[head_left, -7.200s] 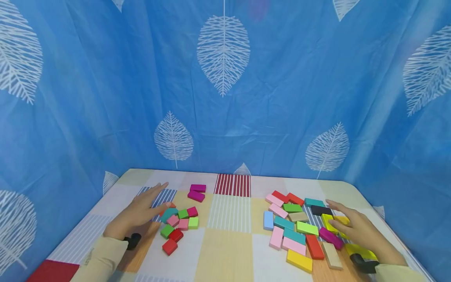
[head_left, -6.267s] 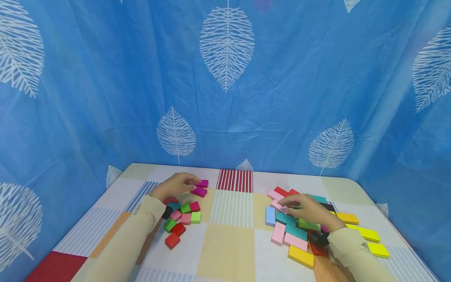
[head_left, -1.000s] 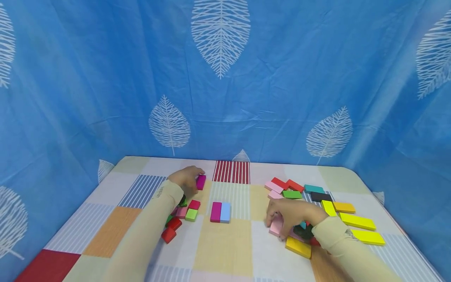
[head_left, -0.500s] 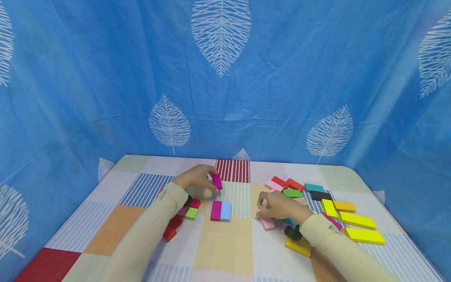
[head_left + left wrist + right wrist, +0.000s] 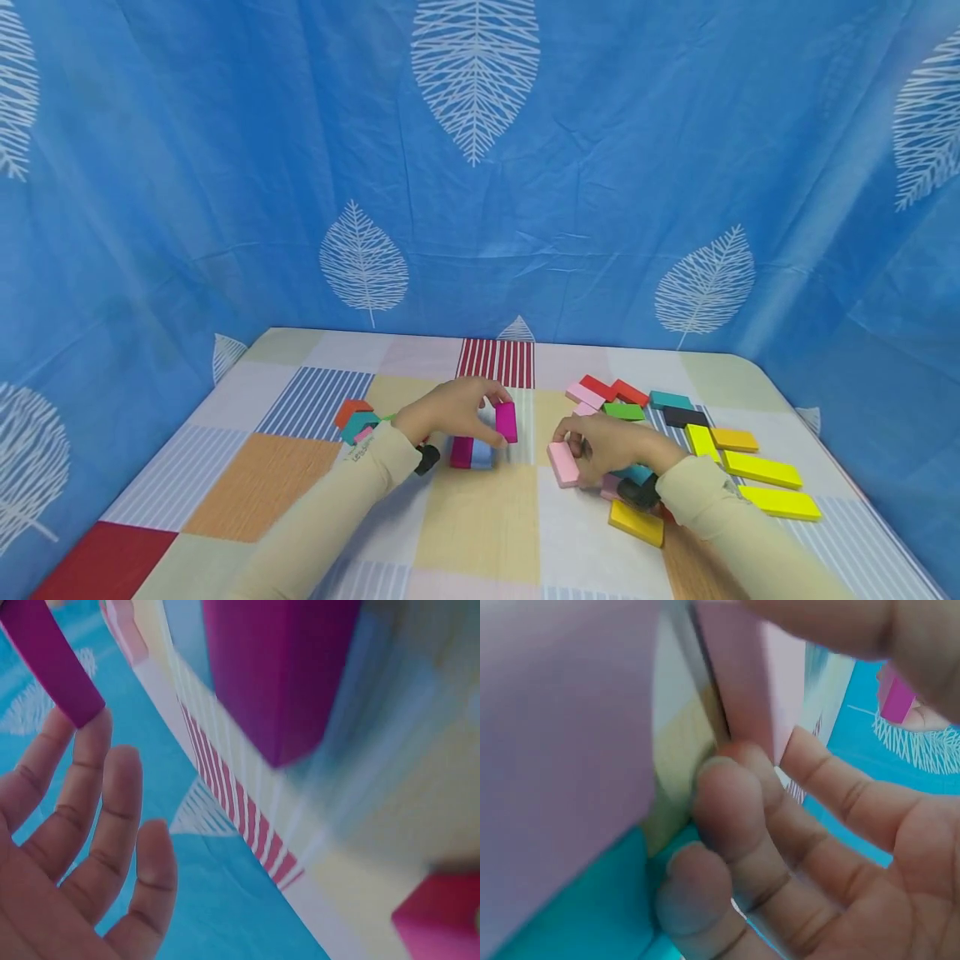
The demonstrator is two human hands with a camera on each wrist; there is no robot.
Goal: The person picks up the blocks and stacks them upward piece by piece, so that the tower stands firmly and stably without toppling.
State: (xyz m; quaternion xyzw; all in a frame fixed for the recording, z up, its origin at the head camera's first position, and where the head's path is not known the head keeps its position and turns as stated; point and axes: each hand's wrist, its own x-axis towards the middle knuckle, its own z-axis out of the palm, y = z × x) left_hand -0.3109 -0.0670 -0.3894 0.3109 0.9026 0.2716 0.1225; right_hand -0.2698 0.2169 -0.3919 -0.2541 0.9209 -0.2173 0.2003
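My left hand (image 5: pixel 450 412) pinches a magenta block (image 5: pixel 506 422) and holds it just above and right of a magenta and light-blue pair (image 5: pixel 470 452) lying side by side on the checked tablecloth (image 5: pixel 480 525). In the left wrist view that same magenta block (image 5: pixel 52 664) sits at my fingertips (image 5: pixel 94 727). My right hand (image 5: pixel 607 446) grips a pink block (image 5: pixel 562 463) at the left edge of the right-hand pile. The right wrist view shows the pink block (image 5: pixel 754 682) held between my thumb and fingers (image 5: pixel 727 787).
Several long coloured blocks lie at the right: yellow ones (image 5: pixel 761 469), a black one (image 5: pixel 682 417), green (image 5: pixel 624 411), red (image 5: pixel 618 390) and an orange-yellow one (image 5: pixel 636 523). Short blocks (image 5: pixel 358 417) lie behind my left wrist. Blue leaf-print cloth (image 5: pixel 480 167) walls the table.
My left hand has carried the magenta block right and nearer, to beside the magenta and blue pair. My right hand has lifted the pink block slightly leftward out of the pile.
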